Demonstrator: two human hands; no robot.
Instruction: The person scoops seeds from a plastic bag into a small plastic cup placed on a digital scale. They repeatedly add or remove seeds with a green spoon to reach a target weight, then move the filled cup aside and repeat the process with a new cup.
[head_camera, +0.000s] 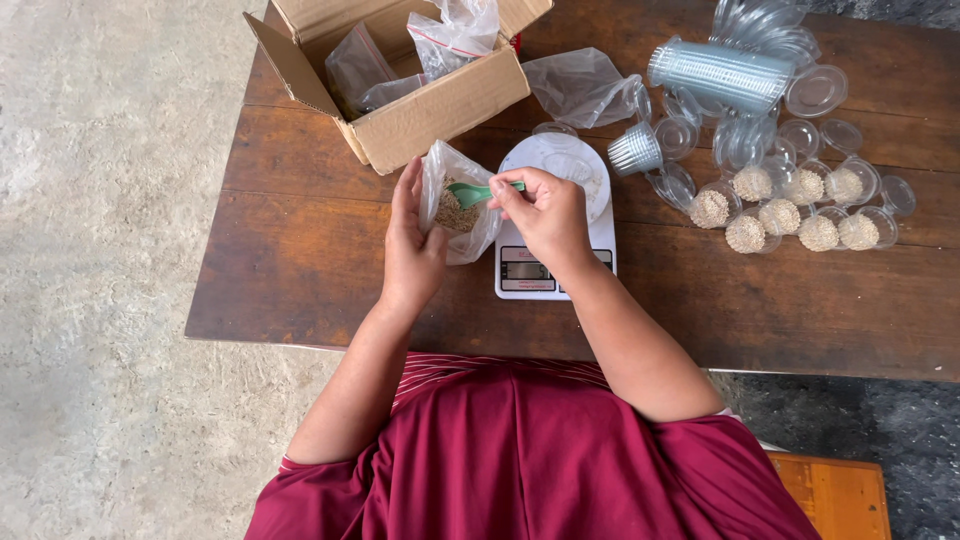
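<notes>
Your left hand (412, 245) grips the grain bag (455, 205) near the bench's (300, 260) front edge; your right hand (545, 215) pinches a green scoop (472, 192) inside it.

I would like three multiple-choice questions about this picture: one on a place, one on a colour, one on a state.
1. Where is the cardboard box?
A. at the table's far left
B. on the floor
C. on the scale

2. What colour is the spoon in the right hand?
A. red
B. green
C. white

3. How is the plastic bag held by the left hand?
A. tied shut
B. flat and empty
C. open, with grain inside

Answers: 1 A, it stands behind the left hand; 2 B, bowl and handle are green; 3 C, the spoon dips into its open mouth.
</notes>
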